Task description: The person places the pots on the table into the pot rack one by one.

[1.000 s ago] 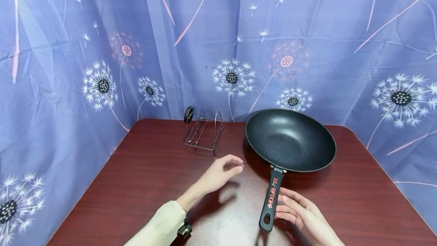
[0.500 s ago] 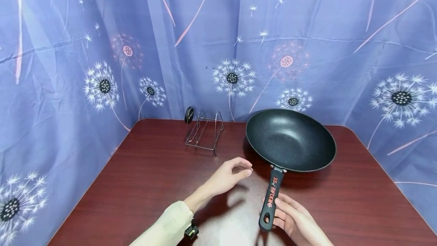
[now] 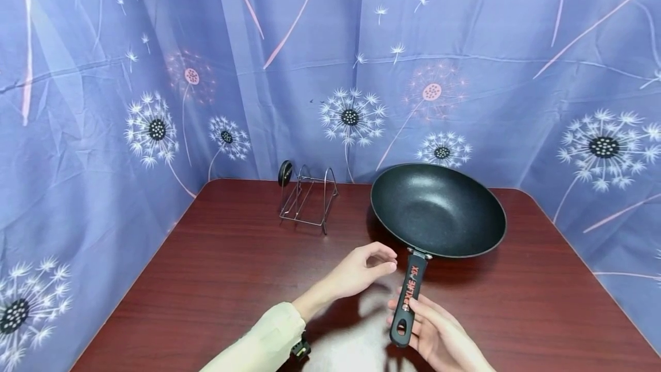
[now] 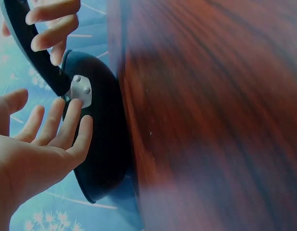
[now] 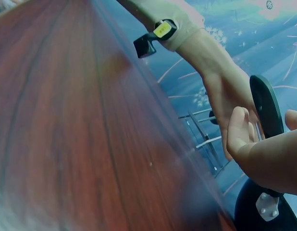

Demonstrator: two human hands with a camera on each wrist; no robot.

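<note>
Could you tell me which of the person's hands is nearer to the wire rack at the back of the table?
Left. The left hand hovers in front of the wire rack, apart from it; the right hand holds the pan handle, farther away.

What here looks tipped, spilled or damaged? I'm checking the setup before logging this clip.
Nothing stands out. The black frying pan sits upright and empty on the wooden table, the right hand holding its handle. The left hand hovers open beside the handle. The wire rack stands upright near the curtain.
</note>
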